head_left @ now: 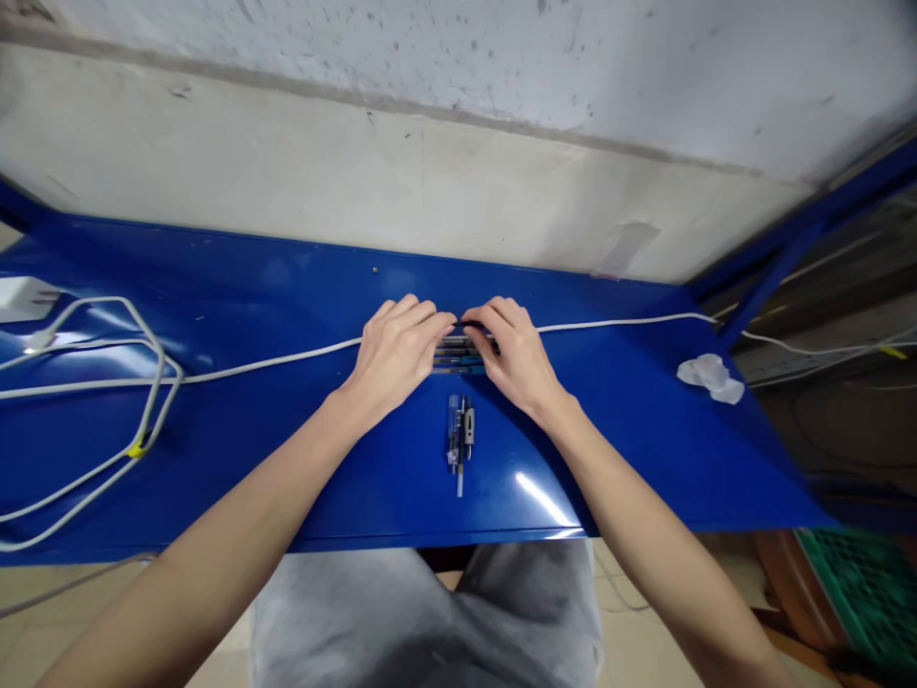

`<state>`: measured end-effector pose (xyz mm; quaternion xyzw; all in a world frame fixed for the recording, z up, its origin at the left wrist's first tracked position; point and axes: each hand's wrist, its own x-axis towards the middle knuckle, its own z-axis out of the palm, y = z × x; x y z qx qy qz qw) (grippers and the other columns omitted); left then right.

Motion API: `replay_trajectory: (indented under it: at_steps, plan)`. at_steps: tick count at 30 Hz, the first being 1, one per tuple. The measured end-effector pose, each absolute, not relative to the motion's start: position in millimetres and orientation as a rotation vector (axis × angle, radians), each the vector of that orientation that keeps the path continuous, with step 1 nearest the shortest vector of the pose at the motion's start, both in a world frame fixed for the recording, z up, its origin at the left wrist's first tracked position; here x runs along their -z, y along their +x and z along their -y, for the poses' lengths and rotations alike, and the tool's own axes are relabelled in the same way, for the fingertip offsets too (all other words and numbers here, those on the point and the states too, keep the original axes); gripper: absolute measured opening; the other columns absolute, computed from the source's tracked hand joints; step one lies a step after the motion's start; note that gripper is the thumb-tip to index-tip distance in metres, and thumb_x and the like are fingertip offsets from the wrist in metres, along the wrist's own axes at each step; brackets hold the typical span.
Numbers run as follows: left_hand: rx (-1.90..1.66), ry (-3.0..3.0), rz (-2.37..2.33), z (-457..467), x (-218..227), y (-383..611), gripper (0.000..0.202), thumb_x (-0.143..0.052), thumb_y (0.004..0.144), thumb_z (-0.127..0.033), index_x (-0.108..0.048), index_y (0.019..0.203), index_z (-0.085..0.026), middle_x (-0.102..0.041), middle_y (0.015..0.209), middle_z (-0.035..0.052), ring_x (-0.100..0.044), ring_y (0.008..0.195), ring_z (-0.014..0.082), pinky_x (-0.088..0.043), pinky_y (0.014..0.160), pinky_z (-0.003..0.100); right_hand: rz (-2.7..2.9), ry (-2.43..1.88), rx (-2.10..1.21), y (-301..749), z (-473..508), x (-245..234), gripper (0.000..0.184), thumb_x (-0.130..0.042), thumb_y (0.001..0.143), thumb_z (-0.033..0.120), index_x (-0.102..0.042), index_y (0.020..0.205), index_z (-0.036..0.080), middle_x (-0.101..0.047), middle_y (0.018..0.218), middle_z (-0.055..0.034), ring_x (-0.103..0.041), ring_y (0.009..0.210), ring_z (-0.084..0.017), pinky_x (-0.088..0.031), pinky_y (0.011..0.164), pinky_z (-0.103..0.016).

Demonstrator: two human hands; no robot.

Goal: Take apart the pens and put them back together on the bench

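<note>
My left hand (395,352) and my right hand (513,355) meet over the middle of the blue metal table (287,287). Their curled fingertips press on a small bundle of thin dark rods or pens (457,355) lying crosswise between them. The hands hide most of that bundle. Just nearer to me lie a clear pen barrel and pen parts (459,435), pointing toward me, untouched. A white cable (287,360) runs across the table and passes under or behind my fingers.
More white cable loops (147,401) lie at the left with a white adapter (25,298) at the far left edge. A crumpled clear wrapper (711,376) sits at the right. A pale wall rises behind the table. A green crate (863,592) stands on the floor at right.
</note>
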<state>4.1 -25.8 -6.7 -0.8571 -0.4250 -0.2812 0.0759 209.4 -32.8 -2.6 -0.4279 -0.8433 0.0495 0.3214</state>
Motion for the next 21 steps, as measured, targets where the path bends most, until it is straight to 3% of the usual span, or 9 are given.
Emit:
replay_trajectory:
  at_steps: [3,15,21]
  plan:
    - [0.813,-2.585,1.32,25,6,4,0.032,-0.044,0.107,-0.021,-0.076,0.103,-0.018,-0.073,0.091,0.0053,-0.06,0.086,0.023,-0.041,0.074,0.038,2.229,-1.149,-0.123,210,32,2,0.024,-0.044,0.109,0.027,-0.068,0.11,0.022,-0.067,0.101,-0.0086,-0.058,0.094,-0.025,-0.04,0.082,-0.038]
    - [0.902,-2.486,1.567,17,9,-5,0.031,-0.044,0.094,-0.006,-0.072,0.09,-0.019,-0.072,0.086,0.0055,-0.059,0.083,0.0233,-0.043,0.073,0.036,2.048,-1.166,-0.156,229,21,-4,0.021,-0.049,0.101,0.012,-0.064,0.09,0.02,-0.066,0.092,-0.0058,-0.059,0.087,-0.022,-0.042,0.08,-0.035]
    - [1.038,-2.487,1.616,13,13,-7,0.031,-0.043,0.094,-0.007,-0.072,0.089,-0.02,-0.072,0.088,0.0054,-0.061,0.085,0.0225,-0.045,0.073,0.035,1.996,-1.118,-0.273,225,24,-5,0.02,-0.049,0.103,0.022,-0.063,0.089,0.02,-0.066,0.087,-0.0047,-0.056,0.075,-0.018,-0.042,0.07,-0.032]
